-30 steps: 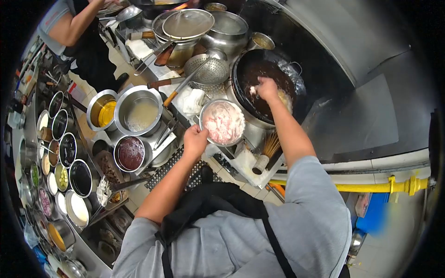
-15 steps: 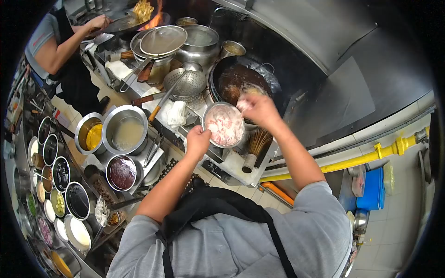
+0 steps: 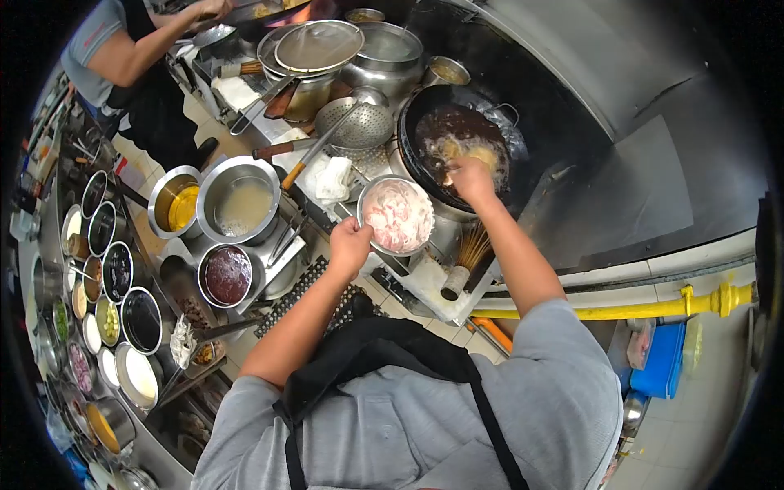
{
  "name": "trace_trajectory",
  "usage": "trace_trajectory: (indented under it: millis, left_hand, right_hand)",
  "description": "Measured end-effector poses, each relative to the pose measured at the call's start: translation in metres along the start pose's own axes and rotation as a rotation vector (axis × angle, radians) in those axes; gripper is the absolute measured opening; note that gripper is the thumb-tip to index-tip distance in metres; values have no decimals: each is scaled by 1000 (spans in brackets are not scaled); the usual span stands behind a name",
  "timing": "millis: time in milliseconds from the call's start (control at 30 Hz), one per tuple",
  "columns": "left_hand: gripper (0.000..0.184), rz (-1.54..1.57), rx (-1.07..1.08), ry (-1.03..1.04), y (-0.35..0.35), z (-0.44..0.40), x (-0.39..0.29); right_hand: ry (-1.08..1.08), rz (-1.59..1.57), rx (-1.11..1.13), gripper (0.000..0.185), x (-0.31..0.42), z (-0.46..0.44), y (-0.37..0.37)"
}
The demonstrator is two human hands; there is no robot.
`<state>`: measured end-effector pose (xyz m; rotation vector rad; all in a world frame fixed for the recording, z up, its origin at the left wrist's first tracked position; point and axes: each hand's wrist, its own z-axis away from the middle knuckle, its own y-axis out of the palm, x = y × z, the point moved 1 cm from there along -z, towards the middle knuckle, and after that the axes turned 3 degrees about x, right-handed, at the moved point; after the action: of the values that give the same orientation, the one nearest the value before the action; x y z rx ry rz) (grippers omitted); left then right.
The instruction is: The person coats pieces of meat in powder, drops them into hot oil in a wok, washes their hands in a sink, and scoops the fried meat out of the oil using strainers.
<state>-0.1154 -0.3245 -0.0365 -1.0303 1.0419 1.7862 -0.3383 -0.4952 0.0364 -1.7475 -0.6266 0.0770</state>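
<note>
My left hand [image 3: 351,247] grips the rim of a metal bowl [image 3: 363,194], thumb on the inner edge. Pale pink slices of raw meat [image 3: 398,216] fill this bowl, which is tilted slightly. Over the near side of a black wok [image 3: 406,151], my right hand [image 3: 471,181] points down with its fingers drawn together. A small pale bit, like the raw meat, shows at its fingertips, partly hidden. Dark oil [image 3: 445,122] in the wok bubbles around light yellowish pieces [image 3: 482,155] close to the fingers.
A bamboo brush [image 3: 467,260] lies right of the bowl. Left are a perforated skimmer [image 3: 363,126], a white cloth [image 3: 334,180] and a pot of cloudy liquid [image 3: 245,208]. Several seasoning containers line the far-left counter. Another person [image 3: 122,57] works at the upper left.
My right hand has moved from beside the bowl, with pale meat in its fingers, out over the wok's oil. Bubbling has spread there. My left hand still holds the bowl; the camera view has shifted.
</note>
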Motion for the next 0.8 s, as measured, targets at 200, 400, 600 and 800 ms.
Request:
trace_trajectory:
  millis: [200, 400, 600, 800]
  left_hand:
    - [18, -279, 85, 332, 28, 16, -35]
    - [15, -93, 124, 153, 33, -1, -9]
    - [19, -12, 38, 146, 24, -22, -5]
    - [17, -105, -101, 91, 1, -23, -9]
  right_hand:
    - [-77, 274, 413, 27, 105, 50, -23]
    - [-26, -39, 263, 26, 85, 43, -67]
    - [138, -341, 33, 20, 39, -44, -95]
    - [245, -226, 99, 16, -65, -135, 40]
